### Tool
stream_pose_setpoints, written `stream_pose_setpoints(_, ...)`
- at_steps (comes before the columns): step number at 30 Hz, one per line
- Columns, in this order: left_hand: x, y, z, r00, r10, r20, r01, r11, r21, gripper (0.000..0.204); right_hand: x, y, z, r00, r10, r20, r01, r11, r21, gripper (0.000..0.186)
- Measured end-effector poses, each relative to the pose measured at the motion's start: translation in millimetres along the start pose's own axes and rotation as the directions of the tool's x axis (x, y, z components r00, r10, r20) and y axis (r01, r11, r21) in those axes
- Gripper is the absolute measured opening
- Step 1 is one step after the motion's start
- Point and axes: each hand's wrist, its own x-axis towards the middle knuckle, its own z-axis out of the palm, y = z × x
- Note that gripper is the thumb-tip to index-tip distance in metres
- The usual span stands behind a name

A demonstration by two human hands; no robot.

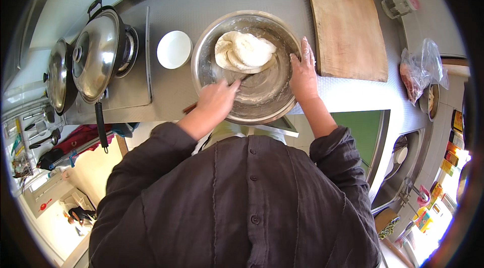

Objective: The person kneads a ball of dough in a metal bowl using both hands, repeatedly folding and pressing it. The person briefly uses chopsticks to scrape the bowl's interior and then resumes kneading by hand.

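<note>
A wide metal bowl sits on the counter before me, its inner wall smeared with flour and dough. In its far part lies a folded lump of pale dough. My left hand is closed around a thin utensil with a brown handle; its dark tip reaches into the bowl below the dough. The hand hides most of the tool, so its exact kind is unclear. At the bowl's right rim, my floury right hand grips the edge, thumb on the inside and fingers along the outside.
A white bowl stands left of the metal one. Farther left, a lidded wok sits on the stove, its handle jutting toward me. On the right are a wooden board, a glass jar, a plastic bag and the sink.
</note>
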Motion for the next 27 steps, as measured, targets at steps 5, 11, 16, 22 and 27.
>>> stream_pose_setpoints(5, -7, -7, -1, 0.998, 0.024, 0.056, -0.028, 0.998, 0.063, 0.040, -4, 1, 5, 1.000, 0.005, -0.013, -0.007, 0.996, -0.091, 0.028)
stream_pose_setpoints(11, -21, -5, -1, 0.995, -0.003, 0.097, -0.005, 0.997, 0.080, 0.038, -8, -1, 0, 1.000, 0.022, -0.018, -0.023, 0.997, -0.071, 0.022)
stream_pose_setpoints(16, 14, 2, 0, 0.999, 0.012, -0.033, -0.010, 0.998, 0.062, 0.037, -8, -1, 7, 0.998, 0.012, -0.065, -0.014, 1.000, -0.019, 0.021)
stream_pose_setpoints(22, -24, -6, -2, 0.993, -0.042, 0.108, 0.029, 0.992, 0.120, 0.039, -12, -1, 7, 0.997, 0.031, -0.065, -0.032, 0.999, -0.014, 0.021)
stream_pose_setpoints(27, -1, 0, 4, 1.000, 0.018, 0.012, -0.019, 0.997, 0.072, 0.042, -12, -4, 6, 0.998, 0.037, -0.058, -0.035, 0.999, 0.032, 0.020)
